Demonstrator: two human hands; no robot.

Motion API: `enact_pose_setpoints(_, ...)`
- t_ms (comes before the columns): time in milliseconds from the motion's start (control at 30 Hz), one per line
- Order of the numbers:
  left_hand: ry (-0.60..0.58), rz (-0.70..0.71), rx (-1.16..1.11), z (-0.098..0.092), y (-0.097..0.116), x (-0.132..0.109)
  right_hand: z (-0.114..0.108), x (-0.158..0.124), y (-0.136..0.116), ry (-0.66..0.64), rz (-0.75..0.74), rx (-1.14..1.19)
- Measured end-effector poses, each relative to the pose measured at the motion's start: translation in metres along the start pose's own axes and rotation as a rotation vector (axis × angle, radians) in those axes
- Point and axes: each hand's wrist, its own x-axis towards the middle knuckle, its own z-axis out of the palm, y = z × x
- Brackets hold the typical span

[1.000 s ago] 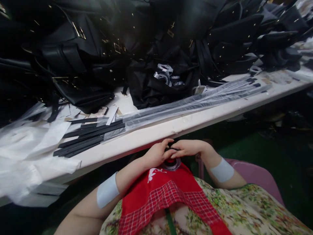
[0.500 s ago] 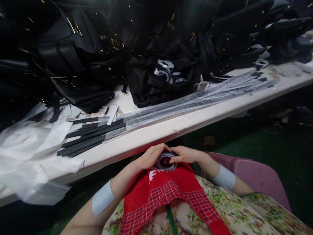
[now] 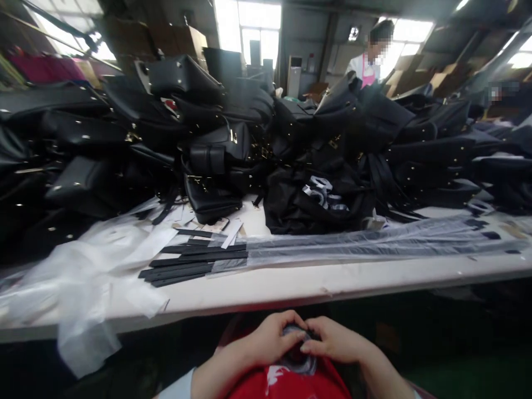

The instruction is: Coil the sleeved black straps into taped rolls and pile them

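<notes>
Grey coil [image 3: 308, 366] rests pinched between the left hand [image 3: 274, 337] and right hand [image 3: 338, 339], in front of the worktop [image 3: 266, 285] and above the red apron [image 3: 307, 389], and though the view has tilted up toward the piled black handbags [image 3: 249, 102], both hands stay on it, suggesting its handling is unfinished.

The coil [image 3: 309, 364] looks wrapped in shiny, translucent plastic.

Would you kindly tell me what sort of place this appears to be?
Probably a bag-making workshop: black bags with metal fittings are piled along a long white table, dark strips lie partly sleeved in clear plastic, and large windows light the hall behind.
</notes>
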Motion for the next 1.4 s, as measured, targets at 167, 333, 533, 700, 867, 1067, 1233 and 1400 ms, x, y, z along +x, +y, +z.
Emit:
enact_pose_setpoints(167,0.166,0.029,-0.173,-0.006,-0.012,-0.023,-0.042,0.018,-0.073,0.145,-0.089,-0.293)
enact_pose_setpoints(333,0.257,0.048,-0.298,-0.017,-0.018,-0.036,-0.047,0.11,-0.152,0.389,-0.369,-0.579)
enact_pose_setpoints(533,0.215,-0.098,-0.717,-0.018,-0.036,-0.042,-0.014,0.222,-0.17,0.477,-0.372,-1.022)
enact_pose_setpoints(700,0.201,-0.14,-0.876,-0.021,-0.046,-0.05,-0.003,0.24,-0.17,0.455,-0.231,-1.167)
enact_pose_setpoints(867,0.151,-0.152,-0.907,-0.022,-0.049,-0.048,-0.015,0.223,-0.173,0.483,-0.256,-1.202)
enact_pose_setpoints(1067,0.118,-0.175,-0.935,-0.02,-0.047,-0.044,-0.035,0.195,-0.167,0.72,-0.265,-1.115)
enact_pose_setpoints(1233,0.141,-0.16,-0.845,-0.018,-0.045,-0.046,-0.061,0.17,-0.154,1.018,-0.331,-0.848)
enact_pose_setpoints(1400,0.178,-0.121,-0.66,-0.018,-0.04,-0.044,-0.087,0.153,-0.137,1.127,-0.312,-0.469)
